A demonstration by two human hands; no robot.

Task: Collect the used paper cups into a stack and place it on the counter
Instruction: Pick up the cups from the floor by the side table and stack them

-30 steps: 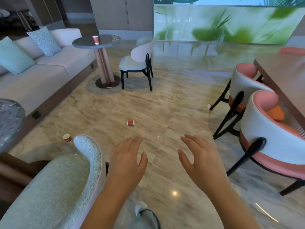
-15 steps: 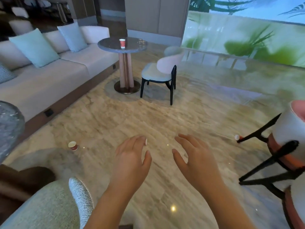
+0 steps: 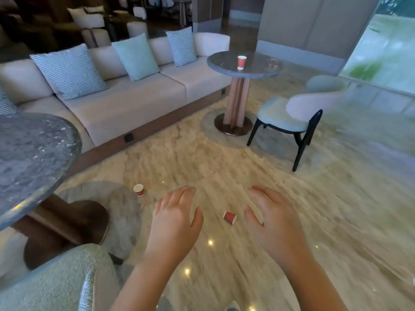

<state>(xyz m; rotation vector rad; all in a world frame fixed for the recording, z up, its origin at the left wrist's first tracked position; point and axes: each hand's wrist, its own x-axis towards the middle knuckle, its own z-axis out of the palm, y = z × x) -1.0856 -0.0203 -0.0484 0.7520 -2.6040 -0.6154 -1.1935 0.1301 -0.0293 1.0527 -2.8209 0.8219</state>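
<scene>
Three red paper cups are in view. One cup lies on its side on the marble floor, seen between my two hands. A second cup lies tipped on the floor to the left, near the base of the near table. The third cup stands upright on the far round table. My left hand and my right hand are held out in front of me, palms down, fingers relaxed, holding nothing. Both hands are above the floor, apart from the cups.
A long beige sofa with cushions runs along the left. A grey round table is near left, with a pale upholstered chair below it. Another chair with black legs stands by the far table.
The view has swung left and moved forward. The pink chairs at the right have left the view. The floor cup once hidden behind my left hand now shows between my hands.
</scene>
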